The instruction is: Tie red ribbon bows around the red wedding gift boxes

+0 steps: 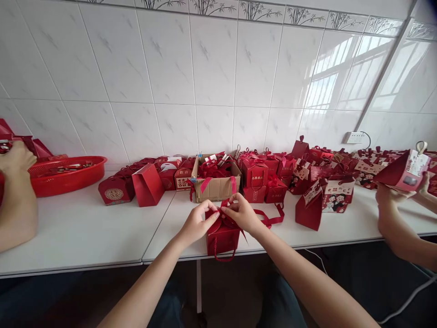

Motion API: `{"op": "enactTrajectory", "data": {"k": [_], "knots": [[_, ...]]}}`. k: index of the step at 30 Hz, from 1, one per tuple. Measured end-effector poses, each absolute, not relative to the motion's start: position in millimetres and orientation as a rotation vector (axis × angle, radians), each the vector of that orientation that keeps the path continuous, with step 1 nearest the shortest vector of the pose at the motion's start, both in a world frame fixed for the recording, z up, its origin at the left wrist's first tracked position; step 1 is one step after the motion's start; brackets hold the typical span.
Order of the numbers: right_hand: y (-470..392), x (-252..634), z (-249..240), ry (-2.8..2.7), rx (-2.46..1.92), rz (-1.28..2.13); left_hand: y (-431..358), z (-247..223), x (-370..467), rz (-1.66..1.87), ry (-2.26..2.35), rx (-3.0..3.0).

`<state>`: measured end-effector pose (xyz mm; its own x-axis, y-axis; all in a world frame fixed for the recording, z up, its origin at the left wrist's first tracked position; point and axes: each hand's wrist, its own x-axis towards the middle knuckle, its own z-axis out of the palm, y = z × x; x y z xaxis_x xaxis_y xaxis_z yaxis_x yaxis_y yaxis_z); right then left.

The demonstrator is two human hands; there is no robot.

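A red gift box (pixel 223 241) with a twisted cord handle stands upright at the table's front edge, between my hands. Over its top, my left hand (pixel 200 220) pinches a red ribbon, thumb against fingertips. My right hand (pixel 241 214) pinches the same ribbon (pixel 224 207) close by, the fingertips of both hands nearly meeting. A loose length of red ribbon (pixel 273 218) trails on the table to the right of the box. Behind it sits an open cardboard box (pixel 213 193) filled with red ribbons and small items.
Finished-looking red boxes (pixel 254 175) crowd the back of the white table (pixel 170 246). A red plastic basin (pixel 68 180) is at left, beside a co-worker's arm (pixel 17 200). Another person's hands hold a red box (pixel 403 173) at right. A power socket (pixel 354 137) is on the tiled wall.
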<state>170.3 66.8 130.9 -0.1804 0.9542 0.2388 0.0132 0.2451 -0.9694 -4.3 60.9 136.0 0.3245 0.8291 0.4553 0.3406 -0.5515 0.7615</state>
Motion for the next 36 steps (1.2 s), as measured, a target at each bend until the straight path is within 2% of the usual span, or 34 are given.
{"op": "enactTrajectory", "data": {"k": [8, 16, 23, 25, 30, 36], "knots": [[60, 168, 130, -1.548, -1.081, 0.925, 64, 128, -1, 1.247, 0.992, 2.07], [49, 170, 131, -1.725, -1.143, 0.54, 62, 125, -3, 1.278, 1.061, 2.156], [50, 174, 125, -1.792, -1.194, 0.393, 64, 129, -1, 1.304, 1.066, 2.274], [52, 175, 125, -1.751, -1.214, 0.479, 65, 130, 0, 1.31, 1.052, 2.313], [58, 179, 131, -1.726, -1.089, 1.002, 71, 128, -1, 1.31, 1.006, 2.365], [59, 181, 128, -1.527, -0.835, 1.337, 78, 124, 3, 1.306, 0.953, 2.275]]}}
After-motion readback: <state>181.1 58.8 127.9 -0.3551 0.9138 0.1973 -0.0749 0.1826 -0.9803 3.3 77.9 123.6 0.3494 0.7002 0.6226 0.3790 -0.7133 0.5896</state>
